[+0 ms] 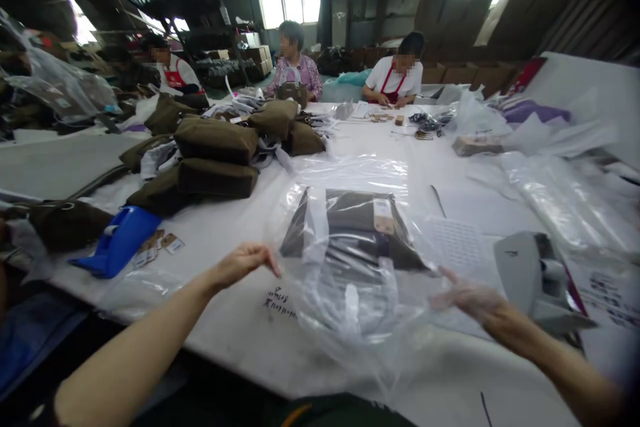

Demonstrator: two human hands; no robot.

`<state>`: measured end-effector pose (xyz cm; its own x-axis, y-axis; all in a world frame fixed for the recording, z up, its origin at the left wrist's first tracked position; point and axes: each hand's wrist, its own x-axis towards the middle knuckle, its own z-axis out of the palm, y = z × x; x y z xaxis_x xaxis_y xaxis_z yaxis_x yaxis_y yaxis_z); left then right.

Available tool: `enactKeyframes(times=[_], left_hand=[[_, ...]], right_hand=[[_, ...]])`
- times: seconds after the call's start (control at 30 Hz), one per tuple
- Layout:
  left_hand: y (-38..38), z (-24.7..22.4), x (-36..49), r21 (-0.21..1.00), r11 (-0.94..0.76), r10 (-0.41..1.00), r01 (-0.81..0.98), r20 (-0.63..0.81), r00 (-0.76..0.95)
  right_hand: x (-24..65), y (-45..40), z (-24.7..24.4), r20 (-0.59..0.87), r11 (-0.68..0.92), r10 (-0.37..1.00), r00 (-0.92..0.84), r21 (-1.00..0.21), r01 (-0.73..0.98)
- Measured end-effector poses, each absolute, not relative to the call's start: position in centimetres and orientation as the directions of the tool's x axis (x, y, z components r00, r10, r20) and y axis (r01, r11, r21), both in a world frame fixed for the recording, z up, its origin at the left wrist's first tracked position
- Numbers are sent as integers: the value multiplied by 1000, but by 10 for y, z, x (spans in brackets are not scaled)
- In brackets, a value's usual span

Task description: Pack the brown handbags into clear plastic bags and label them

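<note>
Clear polythene bag (350,353) over white table (450,367), lower centre of frame, olive fabric pouch (350,230) inside. Left hand (243,265): grip pressed together at bag edge, pinch unclear. Right hand (467,300): grip spread at opposite edge, seemingly keeping bag wide.

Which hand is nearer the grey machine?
Right. The right hand is just left of the grey machine; the left hand is much farther left, at the opposite edge of the clear plastic bag.
</note>
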<state>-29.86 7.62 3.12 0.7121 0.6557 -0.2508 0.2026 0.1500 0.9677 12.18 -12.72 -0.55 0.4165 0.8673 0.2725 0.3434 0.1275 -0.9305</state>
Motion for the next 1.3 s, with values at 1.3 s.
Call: enactKeyframes(times=[1.3], left_hand=[[14, -79, 192, 597, -545, 168, 588, -610, 775]], right_hand=[[224, -194, -115, 97, -373, 675, 731, -811, 451]])
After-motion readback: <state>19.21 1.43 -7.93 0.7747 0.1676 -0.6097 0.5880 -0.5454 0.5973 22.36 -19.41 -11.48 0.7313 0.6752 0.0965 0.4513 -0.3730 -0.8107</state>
